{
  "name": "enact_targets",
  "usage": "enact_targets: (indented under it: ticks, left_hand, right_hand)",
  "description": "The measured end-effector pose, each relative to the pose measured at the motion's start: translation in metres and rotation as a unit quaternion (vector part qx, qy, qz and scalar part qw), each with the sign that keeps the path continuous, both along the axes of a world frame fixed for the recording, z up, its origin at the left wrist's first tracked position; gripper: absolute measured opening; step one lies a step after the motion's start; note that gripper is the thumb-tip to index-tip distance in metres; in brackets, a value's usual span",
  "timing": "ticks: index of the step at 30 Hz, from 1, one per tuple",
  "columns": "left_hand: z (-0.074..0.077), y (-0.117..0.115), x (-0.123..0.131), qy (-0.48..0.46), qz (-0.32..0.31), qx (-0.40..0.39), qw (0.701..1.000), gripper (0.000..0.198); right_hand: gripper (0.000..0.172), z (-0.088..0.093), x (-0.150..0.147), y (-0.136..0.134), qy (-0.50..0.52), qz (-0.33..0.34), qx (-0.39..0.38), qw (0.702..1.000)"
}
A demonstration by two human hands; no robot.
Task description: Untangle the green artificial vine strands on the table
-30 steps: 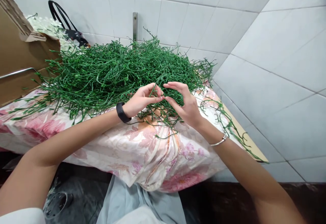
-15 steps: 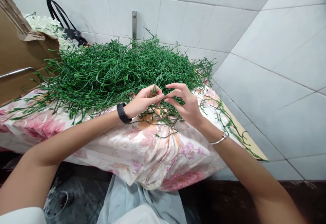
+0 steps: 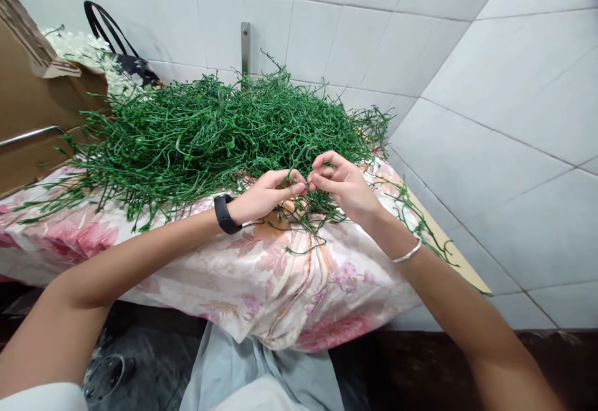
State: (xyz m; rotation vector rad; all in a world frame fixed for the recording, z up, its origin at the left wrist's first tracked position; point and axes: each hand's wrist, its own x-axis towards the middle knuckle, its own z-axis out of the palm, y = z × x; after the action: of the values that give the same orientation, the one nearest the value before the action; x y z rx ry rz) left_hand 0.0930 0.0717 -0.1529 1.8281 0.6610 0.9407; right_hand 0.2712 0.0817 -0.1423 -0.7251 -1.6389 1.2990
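A large heap of green artificial stems (image 3: 224, 131) lies on the flowered cloth (image 3: 196, 268). At the heap's front edge, my left hand (image 3: 275, 192) pinches a green stem between thumb and fingers; a black band is on that wrist. My right hand (image 3: 343, 187) is close against its fingertips, thumb and index finger pinched together, the other fingers curled. Whatever is between the right fingertips is too small to make out. Below both hands, several loose stems (image 3: 306, 221) lie on the cloth.
A cardboard box (image 3: 42, 106) stands at the left, with white flowers (image 3: 81, 47) and a black-handled bag (image 3: 137, 68) behind it. Several stems (image 3: 423, 224) lie along the table's right edge. A tiled wall (image 3: 364, 37) rises behind and at the right.
Both hands have moved slightly down and toward the right. My right thumb and index finger, apart before, have closed into a pinch beside my left fingertips.
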Motion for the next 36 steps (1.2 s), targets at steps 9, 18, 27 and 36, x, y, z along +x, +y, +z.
enact_targets:
  ticks: [9,18,27,36]
  left_hand:
    - [0.003,0.000,0.002,-0.022,-0.024,-0.037,0.999,0.025]
    - [-0.003,0.000,0.005,-0.052,-0.022,-0.041,0.998,0.035]
    - [-0.015,0.008,0.004,-0.095,0.007,-0.082,0.992,0.022]
    - [-0.006,0.021,-0.009,-0.210,-0.019,-0.191,0.959,0.032]
  right_hand:
    - [0.034,0.000,-0.004,-0.002,0.112,0.023,-0.140,0.984]
    - [0.032,0.005,0.007,0.008,0.096,-0.058,-0.022,0.993]
    - [0.019,0.014,0.077,0.050,0.021,-0.238,0.174,0.955]
    - [0.016,0.012,0.047,0.033,-0.025,-0.270,0.254,0.928]
